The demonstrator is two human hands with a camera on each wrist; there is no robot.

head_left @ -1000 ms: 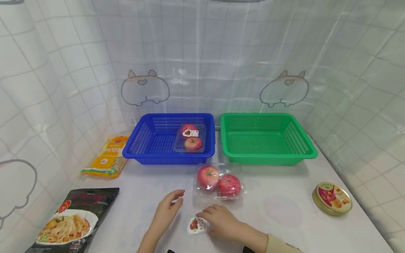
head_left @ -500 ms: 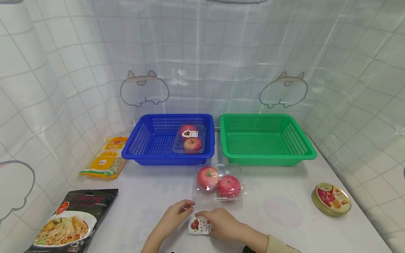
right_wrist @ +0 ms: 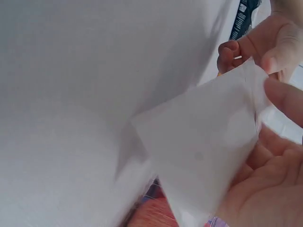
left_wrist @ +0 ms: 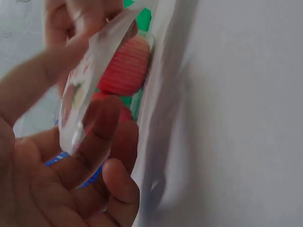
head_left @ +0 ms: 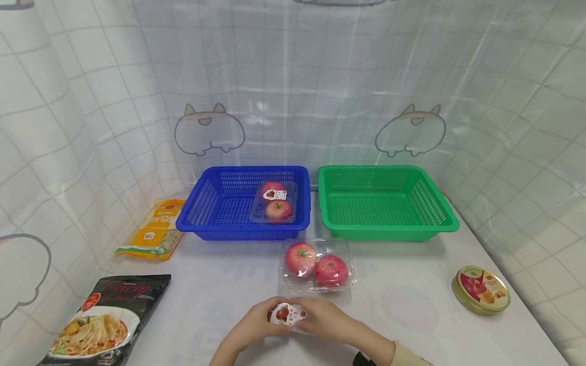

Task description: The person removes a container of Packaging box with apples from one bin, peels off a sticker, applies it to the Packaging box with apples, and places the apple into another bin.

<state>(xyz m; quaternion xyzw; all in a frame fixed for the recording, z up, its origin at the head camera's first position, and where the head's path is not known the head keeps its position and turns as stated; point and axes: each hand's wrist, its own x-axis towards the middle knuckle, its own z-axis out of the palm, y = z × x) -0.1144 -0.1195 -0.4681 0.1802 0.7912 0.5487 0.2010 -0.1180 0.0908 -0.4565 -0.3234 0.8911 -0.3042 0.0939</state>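
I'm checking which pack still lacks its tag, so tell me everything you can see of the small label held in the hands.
The label is a small, thin, flexible white sheet with rounded corners, printed with red fruit and tiny text too small to read. Its back looks plain white in the right wrist view. The left hand and right hand both pinch it, lifted and slightly curled above the table, just in front of the clear apple pack, apart from it.

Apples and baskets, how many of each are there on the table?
Apples: 4, two in the blue basket pack, two in the clear pack on the table
Baskets: 2, blue and green
Total: 6
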